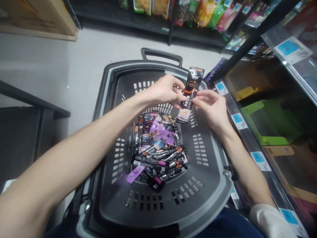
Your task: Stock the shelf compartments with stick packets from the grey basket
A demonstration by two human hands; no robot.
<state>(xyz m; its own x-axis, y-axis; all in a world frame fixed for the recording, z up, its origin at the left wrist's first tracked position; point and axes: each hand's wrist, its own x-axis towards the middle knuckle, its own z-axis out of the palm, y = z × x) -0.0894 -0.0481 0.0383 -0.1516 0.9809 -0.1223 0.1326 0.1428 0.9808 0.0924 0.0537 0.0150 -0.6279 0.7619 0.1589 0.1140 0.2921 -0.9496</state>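
A black stick sachet (190,94) with orange lettering and a cup picture near its lower end stands tilted above the basket. My left hand (166,89) pinches its left edge, and my right hand (210,105) grips the right edge. Below them sits a dark grey shopping basket (158,211) with slotted walls and a lighter rim. On its bottom lies a loose heap of similar black sachets (151,162), with several purple packets (162,132) among them. How the heap lies underneath is hidden.
Shelving with blue-and-white price tags (239,120) runs close along the right, holding open boxes (262,122). Bagged snacks (208,13) hang at the back. A cardboard box (37,19) stands at the upper left, and the basket handle (162,53) sticks up at the far rim.
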